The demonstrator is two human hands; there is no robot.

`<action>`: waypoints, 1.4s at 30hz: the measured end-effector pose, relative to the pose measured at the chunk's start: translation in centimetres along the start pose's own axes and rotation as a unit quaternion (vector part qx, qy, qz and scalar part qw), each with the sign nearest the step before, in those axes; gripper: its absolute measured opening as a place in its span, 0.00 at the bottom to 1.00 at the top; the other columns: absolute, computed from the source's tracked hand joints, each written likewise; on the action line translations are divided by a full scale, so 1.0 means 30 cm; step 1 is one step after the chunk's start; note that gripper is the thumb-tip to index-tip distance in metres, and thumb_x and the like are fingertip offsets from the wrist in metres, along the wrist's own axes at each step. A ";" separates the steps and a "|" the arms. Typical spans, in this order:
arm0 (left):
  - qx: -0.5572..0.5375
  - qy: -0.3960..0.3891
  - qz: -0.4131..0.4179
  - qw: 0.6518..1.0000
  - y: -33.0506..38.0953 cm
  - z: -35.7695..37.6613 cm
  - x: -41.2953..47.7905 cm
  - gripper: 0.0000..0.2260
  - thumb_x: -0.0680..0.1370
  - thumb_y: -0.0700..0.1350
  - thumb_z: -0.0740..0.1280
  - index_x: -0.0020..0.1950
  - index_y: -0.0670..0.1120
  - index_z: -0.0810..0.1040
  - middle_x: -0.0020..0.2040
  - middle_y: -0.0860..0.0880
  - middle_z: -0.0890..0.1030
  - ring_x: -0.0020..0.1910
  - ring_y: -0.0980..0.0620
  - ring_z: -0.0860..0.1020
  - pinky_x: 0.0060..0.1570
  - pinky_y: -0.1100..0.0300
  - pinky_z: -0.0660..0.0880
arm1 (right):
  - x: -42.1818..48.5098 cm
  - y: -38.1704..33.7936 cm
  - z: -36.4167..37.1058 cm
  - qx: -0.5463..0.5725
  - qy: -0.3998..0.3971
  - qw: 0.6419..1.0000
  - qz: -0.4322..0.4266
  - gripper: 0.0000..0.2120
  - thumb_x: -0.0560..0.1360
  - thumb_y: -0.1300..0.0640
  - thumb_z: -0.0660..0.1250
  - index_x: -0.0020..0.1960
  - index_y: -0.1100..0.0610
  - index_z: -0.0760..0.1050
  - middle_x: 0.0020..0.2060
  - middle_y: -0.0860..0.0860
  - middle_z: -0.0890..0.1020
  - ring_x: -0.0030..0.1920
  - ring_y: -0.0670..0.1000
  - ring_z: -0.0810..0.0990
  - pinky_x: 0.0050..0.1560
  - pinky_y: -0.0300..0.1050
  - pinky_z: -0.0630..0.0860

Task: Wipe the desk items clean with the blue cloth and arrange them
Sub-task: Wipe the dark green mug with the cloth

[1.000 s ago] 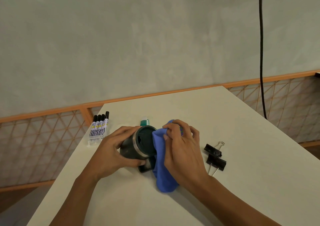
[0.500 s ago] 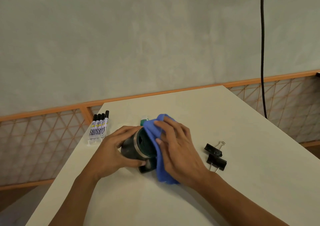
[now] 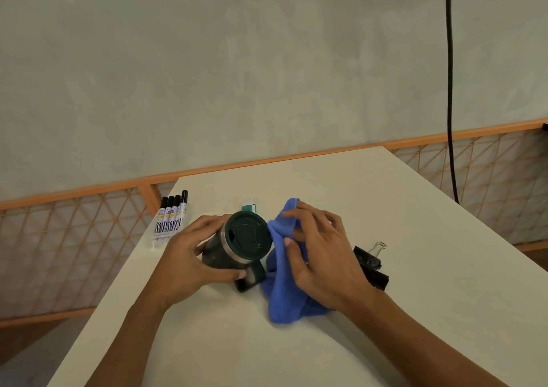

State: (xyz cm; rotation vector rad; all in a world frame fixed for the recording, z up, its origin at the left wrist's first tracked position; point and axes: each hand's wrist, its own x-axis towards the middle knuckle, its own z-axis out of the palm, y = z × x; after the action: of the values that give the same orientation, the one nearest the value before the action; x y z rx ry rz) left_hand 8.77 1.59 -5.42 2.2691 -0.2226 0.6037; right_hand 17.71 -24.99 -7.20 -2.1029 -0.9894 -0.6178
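- Since half a second ago, the soft blue cloth has come off the lid. It then lay over the lid's right part under my right hand; it now hangs just right of the rim and the whole lid face is bare
- Item under work: dark green, steel-banded travel mug with a round dark lid, tipped so the lid faces up toward me, its handle lowest, at the surface of the white desk
- Left hand: fingers and thumb wrapped round the mug's body and clamped on it, steadying the tilt
- Right hand: thumb and fingertips pinched on a bunched fold of the cloth, the rest trailing onto the desk beside the handle. Whether the cloth touches the rim, I cannot tell
- Step in hand, in my judgement: wiping the mug, between strokes, with the lid likely attended to and the wall and steel band outstanding
- Next move calls for bringing the cloth back against the band and body and turning the mug within the left hand. The body looks smooth and round, so that hold should stay firm or the mug may roll
- Outstanding for arranging: a clear pack of four black-capped white markers near the far left edge, two black metal binder clips just right of my right hand, and a small green-and-white object behind the mug, kind not determinable
- Whether those have been wiped cannot be established
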 end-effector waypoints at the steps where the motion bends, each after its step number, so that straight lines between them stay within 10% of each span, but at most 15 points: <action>1: 0.000 0.010 -0.001 1.000 -0.001 0.000 0.001 0.43 0.60 0.43 0.90 0.72 0.59 0.80 0.68 0.61 0.80 0.70 0.57 0.77 0.59 0.70 0.78 | -0.001 0.007 -0.008 0.001 0.025 1.000 -0.003 0.13 0.81 0.54 0.63 0.65 0.52 0.74 0.69 0.45 0.79 0.72 0.46 0.73 0.74 0.53 0.66; 9: 0.098 0.085 0.068 0.989 -0.003 0.013 0.013 0.43 0.63 0.53 0.89 0.77 0.52 0.78 0.70 0.56 0.79 0.70 0.49 0.77 0.64 0.48 0.80 | -0.027 -0.052 0.046 0.139 0.002 0.987 0.085 0.20 0.86 0.54 0.61 0.78 0.45 0.68 0.77 0.39 0.68 0.72 0.39 0.63 0.75 0.48 0.66; 19: 0.109 0.109 0.073 0.985 -0.011 0.029 0.016 0.42 0.64 0.53 0.87 0.77 0.53 0.78 0.70 0.55 0.79 0.69 0.49 0.78 0.63 0.42 0.80 | -0.031 -0.098 0.047 0.304 -0.036 0.939 0.157 0.13 0.87 0.50 0.64 0.69 0.38 0.70 0.72 0.37 0.75 0.74 0.48 0.74 0.73 0.56 0.72; 23: 0.118 0.102 0.077 0.985 -0.006 0.029 0.020 0.43 0.64 0.54 0.88 0.77 0.52 0.78 0.70 0.55 0.79 0.70 0.50 0.77 0.65 0.45 0.80 | -0.005 -0.077 0.005 0.268 -0.003 0.949 0.165 0.16 0.87 0.51 0.63 0.72 0.39 0.69 0.74 0.33 0.69 0.75 0.44 0.67 0.71 0.43 0.68; 29: 0.188 0.137 0.098 0.968 -0.018 0.036 0.017 0.41 0.68 0.65 0.79 0.78 0.50 0.77 0.71 0.52 0.79 0.69 0.50 0.76 0.69 0.53 0.76 | -0.010 -0.089 0.029 0.214 -0.031 0.956 0.198 0.15 0.87 0.52 0.63 0.72 0.46 0.70 0.67 0.27 0.68 0.71 0.41 0.60 0.77 0.51 0.66; 35: 0.197 0.157 0.101 0.962 -0.017 0.032 0.016 0.41 0.68 0.65 0.79 0.78 0.51 0.76 0.71 0.50 0.79 0.70 0.48 0.76 0.71 0.55 0.73 | -0.018 -0.124 0.035 0.100 0.060 0.992 0.056 0.13 0.82 0.60 0.64 0.62 0.46 0.68 0.63 0.49 0.78 0.64 0.44 0.66 0.70 0.58 0.69; 42: 0.187 0.160 0.092 0.965 -0.010 0.021 0.014 0.42 0.66 0.65 0.80 0.77 0.48 0.78 0.70 0.51 0.79 0.70 0.50 0.76 0.69 0.49 0.77 | -0.022 -0.153 0.023 0.007 0.051 0.997 -0.054 0.10 0.82 0.57 0.60 0.60 0.57 0.76 0.60 0.51 0.81 0.71 0.52 0.71 0.74 0.56 0.59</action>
State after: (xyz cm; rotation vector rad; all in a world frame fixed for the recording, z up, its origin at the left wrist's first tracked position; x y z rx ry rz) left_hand 9.45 1.36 -5.78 2.4778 -0.1699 1.1837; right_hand 13.74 -22.72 -6.22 -1.9955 -1.0506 -0.7631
